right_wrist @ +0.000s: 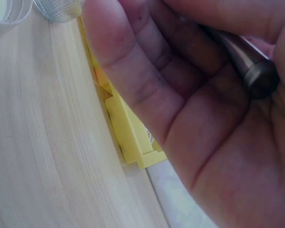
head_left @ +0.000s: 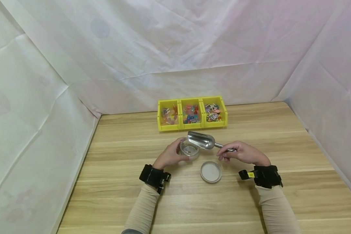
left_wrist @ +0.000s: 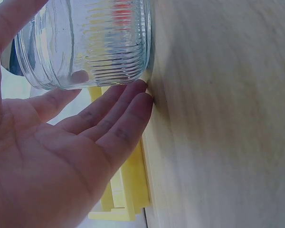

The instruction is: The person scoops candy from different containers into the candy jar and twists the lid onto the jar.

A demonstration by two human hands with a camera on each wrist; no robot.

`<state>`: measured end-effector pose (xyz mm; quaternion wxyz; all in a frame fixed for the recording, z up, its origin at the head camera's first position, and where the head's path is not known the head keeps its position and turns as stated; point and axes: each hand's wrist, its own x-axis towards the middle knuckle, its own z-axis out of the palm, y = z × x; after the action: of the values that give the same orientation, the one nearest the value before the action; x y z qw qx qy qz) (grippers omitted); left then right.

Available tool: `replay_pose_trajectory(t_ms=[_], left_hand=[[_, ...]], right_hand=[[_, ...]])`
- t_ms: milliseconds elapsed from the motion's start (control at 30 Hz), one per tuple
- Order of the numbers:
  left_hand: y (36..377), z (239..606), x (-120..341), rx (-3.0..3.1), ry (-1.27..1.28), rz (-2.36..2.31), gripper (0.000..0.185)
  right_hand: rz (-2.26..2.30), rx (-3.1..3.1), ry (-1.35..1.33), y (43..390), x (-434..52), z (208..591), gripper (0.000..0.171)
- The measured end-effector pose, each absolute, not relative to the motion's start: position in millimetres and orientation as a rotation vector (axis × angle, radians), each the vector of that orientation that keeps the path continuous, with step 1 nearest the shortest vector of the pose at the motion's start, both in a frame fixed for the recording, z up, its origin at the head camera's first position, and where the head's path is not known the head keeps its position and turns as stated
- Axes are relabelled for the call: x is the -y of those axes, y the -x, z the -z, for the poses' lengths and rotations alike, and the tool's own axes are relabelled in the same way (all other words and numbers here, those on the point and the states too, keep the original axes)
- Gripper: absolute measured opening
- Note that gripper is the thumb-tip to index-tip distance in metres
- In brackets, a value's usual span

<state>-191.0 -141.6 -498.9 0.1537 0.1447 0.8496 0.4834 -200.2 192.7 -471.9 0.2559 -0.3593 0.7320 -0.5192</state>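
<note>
On the table stands a small clear glass jar (head_left: 189,150), open at the top. My left hand (head_left: 170,154) holds it from the left, thumb at its near side and fingers round the far side. In the left wrist view the jar (left_wrist: 116,52) shows ribbed walls, with the lower fingers (left_wrist: 128,116) close to the table. My right hand (head_left: 243,153) grips a metal scoop (head_left: 204,140) by its handle; the scoop's tip lies over the jar mouth in the head view. The handle end (right_wrist: 261,78) shows against the palm in the right wrist view.
A round lid (head_left: 211,172) with a pale inside lies on the wooden table, in front of the jar. Behind stand three joined yellow bins (head_left: 192,127) holding small colourful pieces, some with white sticks. White cloth walls (head_left: 175,48) enclose the back and sides.
</note>
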Motion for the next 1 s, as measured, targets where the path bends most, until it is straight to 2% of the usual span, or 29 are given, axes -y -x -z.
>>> replay_pose_trajectory(t_ms=[1000], left_hand=[[191.2,496.7,141.2,-2.443,-0.413,-1.368,0.083]], right_hand=[[1.419,-1.981,1.011,201.7,-192.7,474.4,0.022]])
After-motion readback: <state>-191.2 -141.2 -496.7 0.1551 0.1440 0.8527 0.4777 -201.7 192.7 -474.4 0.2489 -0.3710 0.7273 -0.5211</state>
